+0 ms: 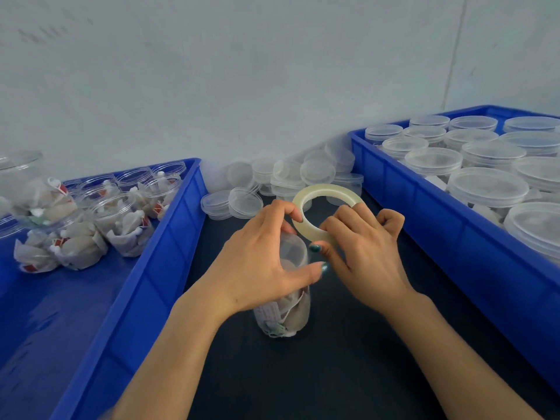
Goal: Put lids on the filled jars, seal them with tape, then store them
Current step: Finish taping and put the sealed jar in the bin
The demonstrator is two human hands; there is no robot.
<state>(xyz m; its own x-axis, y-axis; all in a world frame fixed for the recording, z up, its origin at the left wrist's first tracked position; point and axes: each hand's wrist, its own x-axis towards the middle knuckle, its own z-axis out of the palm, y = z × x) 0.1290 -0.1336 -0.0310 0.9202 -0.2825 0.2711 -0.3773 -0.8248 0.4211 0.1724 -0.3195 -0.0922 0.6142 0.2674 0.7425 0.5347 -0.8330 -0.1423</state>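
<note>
Tabletop point(348, 374): dark and matte; we record it running as a lane from the near edge to the wall, between two crates.
Left crate point(130, 301): blue plastic, on the left side of the lane, its long rim angled away from us.
Open jars point(121, 219): clear, without lids, filled with white wrapped packets; we count them as one cluster in the far part of the left crate.
Right crate point(439, 225): blue plastic, on the right side of the lane.
Lidded jars point(488, 189): clear, each under a clear lid, packed closely in the right crate.
Loose lids point(288, 177): clear discs heaped on the tabletop at the far end of the lane, near the wall.
Wall point(242, 71): pale grey, plain, with a vertical seam at the far right.
Jar point(283, 316): clear and filled with packets, standing on the tabletop in mid-lane; its top is covered, so we cannot tell whether a lid is on.
Left hand point(257, 262): fingers and thumb curled round the jar's upper half, gripping it.
Right hand point(363, 253): just right of the jar, fingers curled over the near rim of the tape roll, thumb beneath, pinching it.
Tape roll point(327, 188): pale translucent ring, tilted, held just beyond the jar's top and close to the left fingertips.
</note>
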